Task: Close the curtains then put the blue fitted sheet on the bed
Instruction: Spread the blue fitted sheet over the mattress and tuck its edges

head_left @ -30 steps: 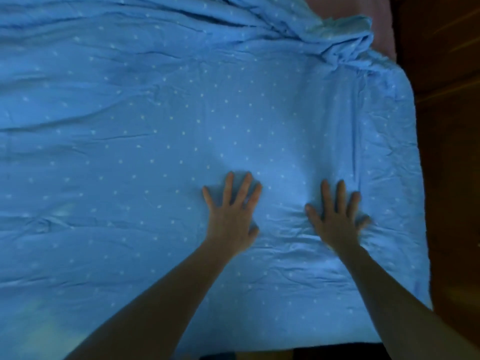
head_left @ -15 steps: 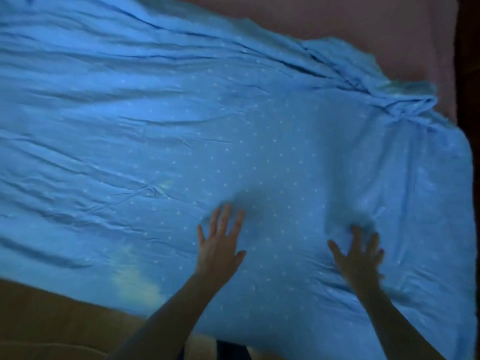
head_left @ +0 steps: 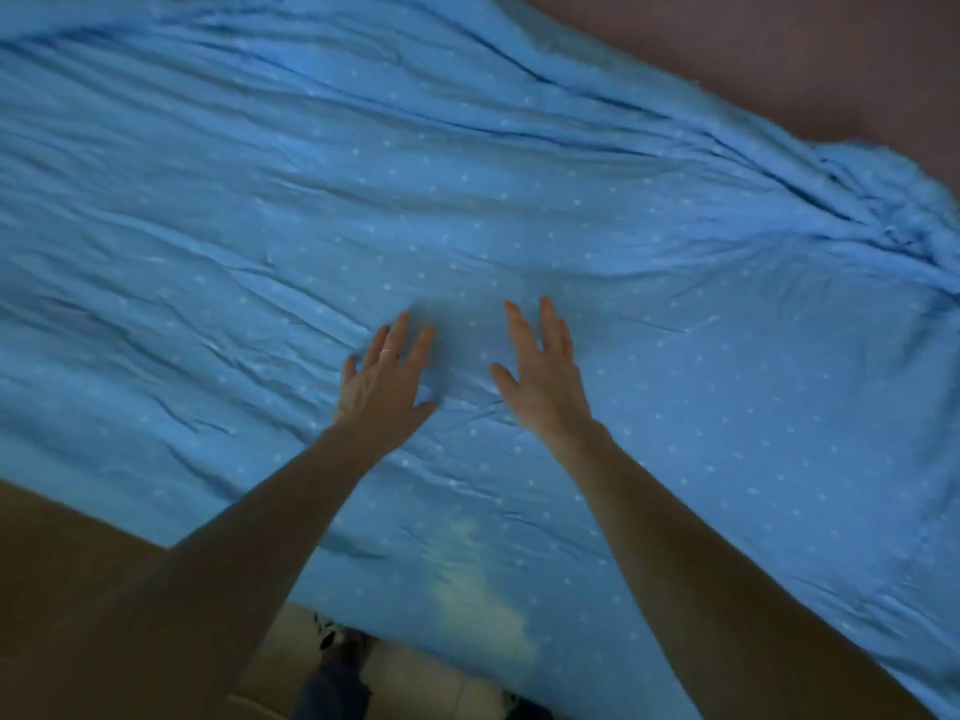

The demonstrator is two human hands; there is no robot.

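**Blue fitted sheet (head_left: 675, 407) over the bed (head_left: 779, 59)**

Dim room. I see the sheet wrinkled, white-dotted, bunched at far right; the bed lies bare top right, floor (head_left: 280, 657) at the bottom edge. Left grip (head_left: 387, 387) and right grip (head_left: 543, 379) press the sheet, released, fingers straight.

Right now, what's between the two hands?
Only a bare, lightly wrinkled stretch of blue fitted sheet separates the left hand and right hand, seen in the head view.
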